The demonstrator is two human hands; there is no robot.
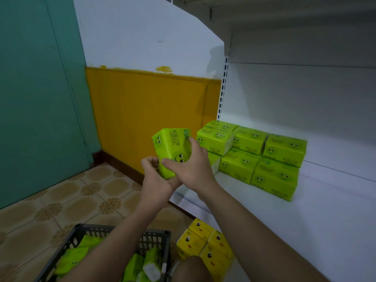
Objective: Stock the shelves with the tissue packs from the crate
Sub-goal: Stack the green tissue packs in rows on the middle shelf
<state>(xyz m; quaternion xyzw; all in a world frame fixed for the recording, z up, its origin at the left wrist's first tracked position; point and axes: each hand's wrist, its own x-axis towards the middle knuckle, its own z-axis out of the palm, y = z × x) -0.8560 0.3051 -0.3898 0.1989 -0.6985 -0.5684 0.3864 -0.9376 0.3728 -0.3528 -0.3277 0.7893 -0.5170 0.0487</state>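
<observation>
A lime-green tissue pack (169,146) with smiley faces is held in the air just left of the white shelf (305,210). My left hand (153,171) grips its lower end from below. My right hand (188,163) curls round its right side, thumb on the front. Several matching green packs (254,157) stand stacked in two layers at the shelf's left end. The dark plastic crate (150,238) sits on the floor below my arms, with several green packs (140,265) inside.
Several yellow tissue packs (205,245) sit on the lower level right of the crate. An upper shelf (284,21) overhangs the white one. A yellow wall panel (150,110) and a teal door (36,98) stand to the left, above a tiled floor (61,200).
</observation>
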